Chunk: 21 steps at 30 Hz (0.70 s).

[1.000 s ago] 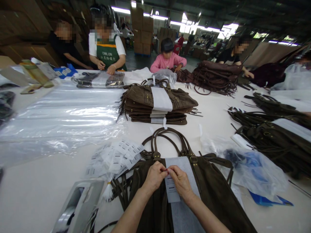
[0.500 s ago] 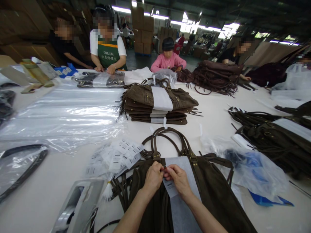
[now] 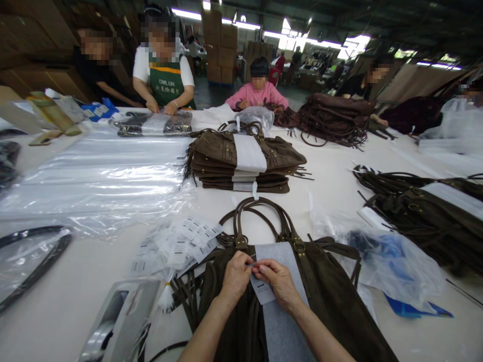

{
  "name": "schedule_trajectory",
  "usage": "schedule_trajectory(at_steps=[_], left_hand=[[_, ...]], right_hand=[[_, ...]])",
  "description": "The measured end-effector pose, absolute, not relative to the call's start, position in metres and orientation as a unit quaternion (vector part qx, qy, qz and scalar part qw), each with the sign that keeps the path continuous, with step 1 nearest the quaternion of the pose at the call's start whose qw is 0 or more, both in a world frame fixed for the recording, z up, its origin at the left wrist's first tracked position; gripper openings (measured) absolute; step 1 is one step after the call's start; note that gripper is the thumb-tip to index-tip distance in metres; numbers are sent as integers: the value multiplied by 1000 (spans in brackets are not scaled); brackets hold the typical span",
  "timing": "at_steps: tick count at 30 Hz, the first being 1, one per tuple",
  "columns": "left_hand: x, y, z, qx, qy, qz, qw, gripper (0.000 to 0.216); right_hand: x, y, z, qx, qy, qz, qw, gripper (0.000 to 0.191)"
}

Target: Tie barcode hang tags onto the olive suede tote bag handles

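A dark brown handbag [image 3: 335, 296] lies flat before me, its looped handles [image 3: 238, 221] pointing away. A pale paper strip [image 3: 285, 332] runs down its middle. Over the bag's top edge, my left hand [image 3: 234, 277] and my right hand [image 3: 278, 282] meet with fingertips pinched. A thin, short piece spans between the fingertips; what it is I cannot make out. Just under my right fingers hangs a white printed tag [image 3: 261, 290], partly covered by them. Left of the bag, many more printed tags [image 3: 184, 239] are fanned out, their white strings [image 3: 166, 300] bundled together.
A grey tape dispenser [image 3: 130, 311] stands at near left, with clear plastic sheets [image 3: 113, 171] beyond. Stacked brown bags [image 3: 215, 151] sit ahead. On the right are a clear plastic bag [image 3: 400, 266] and more bags [image 3: 433, 216]. Co-workers, including a person in a green apron [image 3: 165, 83], work across the table.
My hands stay pinched together over the bag's top edge, with small finger shifts. The tag beneath them shows more fully now. Across the table, the pink-sleeved person's hands have moved apart.
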<state>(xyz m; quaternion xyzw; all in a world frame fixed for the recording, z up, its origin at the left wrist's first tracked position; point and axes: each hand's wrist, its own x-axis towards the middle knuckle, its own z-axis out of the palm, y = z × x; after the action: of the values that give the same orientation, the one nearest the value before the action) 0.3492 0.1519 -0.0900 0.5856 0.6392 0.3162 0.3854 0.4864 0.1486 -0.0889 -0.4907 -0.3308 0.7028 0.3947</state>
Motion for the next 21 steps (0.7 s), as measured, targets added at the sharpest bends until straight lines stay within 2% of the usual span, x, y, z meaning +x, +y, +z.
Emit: schedule_trajectory(at_steps=[6,12,21], left_hand=[[345,149,-83,546,637,376,393,12],[341,146,-84,469,650,391,452,11],[343,147,-80,579,643,342,367,17]], right_hand=[[475,155,-84,-557,-328,655,392,32],[471,160,-82,-572,-315,659,373,33],[474,161,-77,-572,-305,672,359,34]])
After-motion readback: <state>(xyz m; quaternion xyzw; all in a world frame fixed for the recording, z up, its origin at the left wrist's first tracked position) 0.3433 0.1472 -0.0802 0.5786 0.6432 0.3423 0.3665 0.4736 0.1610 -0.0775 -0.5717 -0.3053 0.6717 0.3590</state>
